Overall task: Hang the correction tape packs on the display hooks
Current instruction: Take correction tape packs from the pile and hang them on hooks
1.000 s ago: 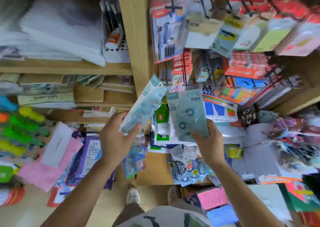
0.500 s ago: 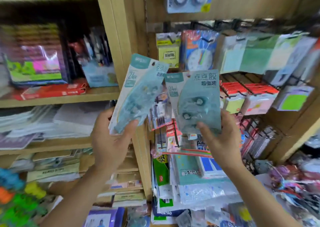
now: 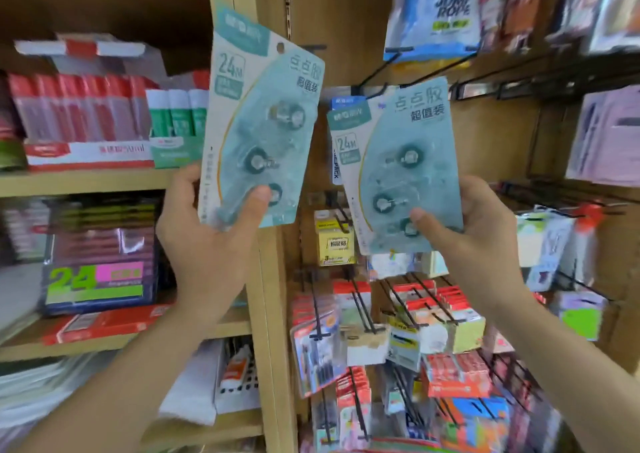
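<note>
Two pale-teal carded correction tape packs, left hand (image 3: 207, 241) pinching one (image 3: 258, 120), right hand (image 3: 474, 238) the other (image 3: 398, 165); hang-hole may miss black wire hook (image 3: 372, 90).

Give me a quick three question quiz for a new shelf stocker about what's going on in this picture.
1. True or false: each hand holds one teal correction tape pack.
2. Which pack is raised higher: A, the one in the left hand, or B, the one in the right hand?
3. What length is printed on both packs?

Key
1. True: the left pack and the right pack are each pinched at the bottom edge.
2. A.
3. 24M.
</note>
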The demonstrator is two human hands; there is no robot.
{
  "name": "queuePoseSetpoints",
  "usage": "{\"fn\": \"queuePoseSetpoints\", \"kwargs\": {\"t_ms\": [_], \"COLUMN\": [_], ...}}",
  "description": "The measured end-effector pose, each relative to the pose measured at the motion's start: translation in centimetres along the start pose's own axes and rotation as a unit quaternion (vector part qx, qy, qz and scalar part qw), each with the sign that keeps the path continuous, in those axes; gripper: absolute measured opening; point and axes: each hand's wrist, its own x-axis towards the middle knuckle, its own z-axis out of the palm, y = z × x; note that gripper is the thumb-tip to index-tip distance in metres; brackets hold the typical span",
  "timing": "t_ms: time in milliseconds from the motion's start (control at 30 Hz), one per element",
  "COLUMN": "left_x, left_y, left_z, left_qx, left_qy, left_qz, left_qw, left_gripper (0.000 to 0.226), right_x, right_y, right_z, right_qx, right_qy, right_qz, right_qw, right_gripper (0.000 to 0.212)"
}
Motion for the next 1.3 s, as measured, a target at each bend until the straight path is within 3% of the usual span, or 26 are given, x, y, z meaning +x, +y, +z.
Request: {"fn": "queuePoseSetpoints", "kwargs": {"t_ms": [300,600,767,967,1300], "left_x": [10.1,17.3,20.0,22.7,22.7], "left_y": [2.2,2.9,3.6,3.7,1.4], "left_z": [3.8,6.4,7.7,9.7,10.8], "left_qx": [-0.012,0.049,0.089,0.122,0.035], "left_qy": [0.057,0.080,0.082,0.110,0.165], "left_qz": [0.044,0.050,0.065,0.081,0.053], "left_qw": [0.997,0.994,0.991,0.983,0.984], "left_gripper": [0.041,0.045,0.042,0.045,0.054], "right_x": [9.5,17.4,21.7,25.3,30.5], "right_y": [-4.2,-8.3,-10.8,-13.1,-13.0], "right_z": [0.3,0.8,2.1,4.9,6.2], "right_qx": [-0.020,-0.009,0.000,0.020,-0.006], "right_qy": [0.020,0.048,0.071,0.063,0.065], "right_qz": [-0.055,-0.072,-0.076,-0.095,-0.175], "right_qw": [0.998,0.996,0.995,0.993,0.982], "right_gripper": [0.032,0.026,0.042,0.038,0.039]}}
